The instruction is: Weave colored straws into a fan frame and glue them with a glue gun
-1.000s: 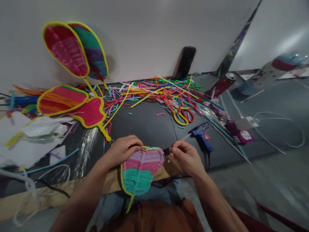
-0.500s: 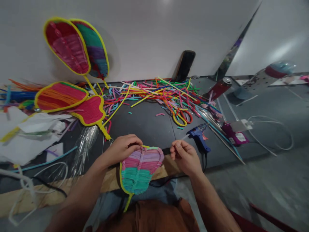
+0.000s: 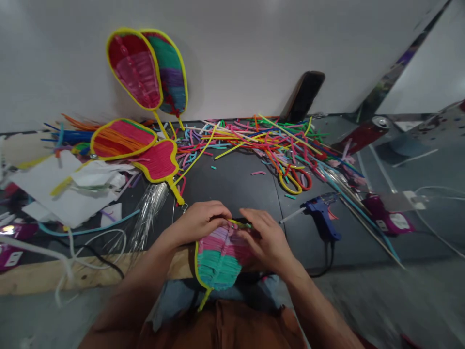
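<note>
A pipe-cleaner fan (image 3: 220,269), banded lilac, pink and teal, hangs over the table's front edge with its yellow twisted handle pointing down toward me. Yellow trim runs along its left side and top. My left hand (image 3: 205,222) pinches the upper left of its rim between thumb and fingers. My right hand (image 3: 264,237) is curled over the upper right rim, thumb in front and fingers behind, hiding that side. To the right of it lies a blue glue gun (image 3: 321,215) with a glue stick poking out toward my hand.
Several yellow-edged fans (image 3: 136,70) lean on the wall or lie at left. Loose pipe cleaners (image 3: 247,138) are heaped at the back, with scissors (image 3: 296,182) before them. A phone (image 3: 305,94) leans on the wall; a can (image 3: 365,133) stands right. White paper (image 3: 65,182) and cables lie left.
My right hand has moved left from beside the fan onto its upper right rim. My left hand keeps its hold. The whole view has shifted, so the table's things appear farther right.
</note>
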Tool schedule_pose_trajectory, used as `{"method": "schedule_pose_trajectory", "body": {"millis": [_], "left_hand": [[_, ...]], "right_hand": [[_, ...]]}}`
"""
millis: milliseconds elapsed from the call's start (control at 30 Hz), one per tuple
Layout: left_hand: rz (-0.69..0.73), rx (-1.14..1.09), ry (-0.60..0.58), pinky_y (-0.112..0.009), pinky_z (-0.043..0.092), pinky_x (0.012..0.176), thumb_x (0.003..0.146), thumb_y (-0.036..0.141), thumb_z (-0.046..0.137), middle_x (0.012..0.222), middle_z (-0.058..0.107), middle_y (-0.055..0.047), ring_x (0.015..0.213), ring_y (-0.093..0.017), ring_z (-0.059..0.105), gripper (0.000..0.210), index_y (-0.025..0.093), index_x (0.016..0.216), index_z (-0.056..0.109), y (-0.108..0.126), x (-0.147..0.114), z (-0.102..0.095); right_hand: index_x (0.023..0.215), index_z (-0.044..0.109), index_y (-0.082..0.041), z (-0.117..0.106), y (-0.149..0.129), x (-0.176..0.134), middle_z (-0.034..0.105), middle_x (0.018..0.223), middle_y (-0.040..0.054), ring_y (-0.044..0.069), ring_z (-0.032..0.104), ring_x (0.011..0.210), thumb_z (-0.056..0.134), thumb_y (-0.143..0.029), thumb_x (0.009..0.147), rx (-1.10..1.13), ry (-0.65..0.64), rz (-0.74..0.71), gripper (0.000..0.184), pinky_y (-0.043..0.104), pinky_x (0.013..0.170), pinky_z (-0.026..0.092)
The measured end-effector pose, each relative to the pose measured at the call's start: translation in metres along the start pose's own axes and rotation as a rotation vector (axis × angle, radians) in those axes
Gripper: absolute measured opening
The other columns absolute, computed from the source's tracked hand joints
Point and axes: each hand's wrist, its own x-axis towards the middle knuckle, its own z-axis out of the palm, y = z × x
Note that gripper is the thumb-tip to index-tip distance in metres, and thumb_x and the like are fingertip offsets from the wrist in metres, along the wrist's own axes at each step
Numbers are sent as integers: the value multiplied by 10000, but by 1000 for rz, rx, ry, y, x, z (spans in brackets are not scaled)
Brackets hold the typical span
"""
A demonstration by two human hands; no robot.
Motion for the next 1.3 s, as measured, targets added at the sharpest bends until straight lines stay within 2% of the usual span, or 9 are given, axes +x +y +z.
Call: {"method": "schedule_pose_trajectory", "body": {"millis": [133, 233, 300, 433, 600, 733, 867, 1133, 1300], "left_hand": [[-18, -6, 6, -239, 442, 798, 900, 182, 497, 930, 677, -28, 900, -148, 627, 174, 183, 973, 655, -1, -1, 1], [-66, -75, 16, -257, 448, 848, 879, 224, 545, 1028, 685, -39, 957, -162, 630, 217, 186, 1072, 637, 0, -2, 0], [-142, -173, 22, -264, 462, 836, 846, 271, 595, 1048, 682, -39, 945, -167, 634, 333, 196, 1171, 594, 1, -3, -3], [-318, -434, -15, -233, 461, 664, 822, 346, 608, 877, 662, -14, 728, -130, 606, 568, 195, 1342, 435, 6, -3, -8], [-452, -553, -43, -193, 367, 528, 777, 281, 603, 721, 610, 33, 552, -80, 479, 617, 188, 1351, 396, 13, 2, -11], [-490, -632, -101, -183, 335, 482, 694, 204, 598, 690, 603, 47, 504, -65, 434, 654, 168, 1318, 406, 17, 8, -14], [-509, -643, -132, -177, 336, 478, 654, 157, 573, 673, 602, 58, 504, -61, 435, 650, 166, 1285, 419, 24, 10, -17], [-493, -577, -157, -180, 347, 486, 684, 160, 562, 661, 580, 67, 507, -65, 438, 600, 180, 1269, 426, 37, 9, -20], [-448, -479, -252, -181, 339, 488, 782, 294, 600, 675, 579, 59, 523, -74, 451, 600, 193, 1337, 396, 39, 13, -27]], "right_hand": [[980, 672, -207, 12, -2, 4, 742, 877, 61, 179, 686, 794, 563, -211, 919, 36, -25, -15, 125, 302, 747, 555], [934, 678, -203, 14, -2, 2, 736, 832, 53, 172, 687, 768, 565, -202, 916, 57, 2, -23, 114, 285, 726, 553], [948, 680, -207, 13, -3, 1, 735, 837, 50, 167, 684, 774, 544, -181, 922, 60, 15, -37, 141, 285, 729, 554], [995, 681, -220, 10, -6, -3, 731, 866, 52, 166, 668, 808, 501, -141, 926, 2, 28, -90, 209, 298, 744, 549], [1079, 657, -201, 7, -10, -5, 716, 929, 77, 176, 636, 849, 457, -79, 915, -94, 2, -196, 286, 313, 759, 534], [1086, 650, -193, 3, -15, -2, 714, 916, 87, 183, 629, 824, 442, -84, 925, -117, 17, -274, 284, 325, 745, 528], [1081, 636, -179, 1, -19, -4, 711, 918, 90, 186, 619, 829, 460, -93, 934, -129, 26, -294, 245, 329, 750, 525], [1106, 639, -194, 1, -17, -11, 708, 916, 88, 185, 632, 822, 479, -91, 924, -79, 49, -294, 264, 337, 744, 530], [1120, 633, -198, -1, -17, -10, 711, 914, 87, 185, 635, 817, 469, -103, 930, -59, 65, -304, 269, 332, 733, 531]]}}
